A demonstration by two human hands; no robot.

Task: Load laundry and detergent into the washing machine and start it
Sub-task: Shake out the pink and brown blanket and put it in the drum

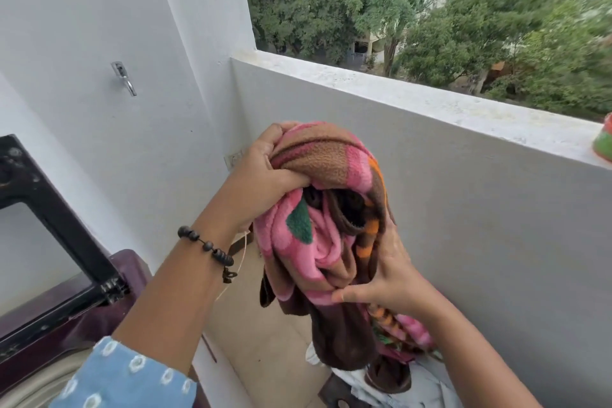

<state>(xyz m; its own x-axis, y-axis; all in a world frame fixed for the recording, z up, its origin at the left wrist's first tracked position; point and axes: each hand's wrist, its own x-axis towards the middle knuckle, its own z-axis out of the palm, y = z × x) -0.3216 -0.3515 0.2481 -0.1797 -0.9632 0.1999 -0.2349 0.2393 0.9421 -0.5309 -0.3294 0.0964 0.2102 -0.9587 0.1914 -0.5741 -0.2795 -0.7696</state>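
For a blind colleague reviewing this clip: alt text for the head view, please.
Both hands hold up a bunched pink and brown blanket on a balcony: left hand grips its top, right hand its side. The washer, lid raised, stands at left.

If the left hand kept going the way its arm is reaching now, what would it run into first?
Past the blanket that the left hand grips, the first thing looks to be the grey balcony wall, below its ledge. The gap to it cannot be judged from this view.
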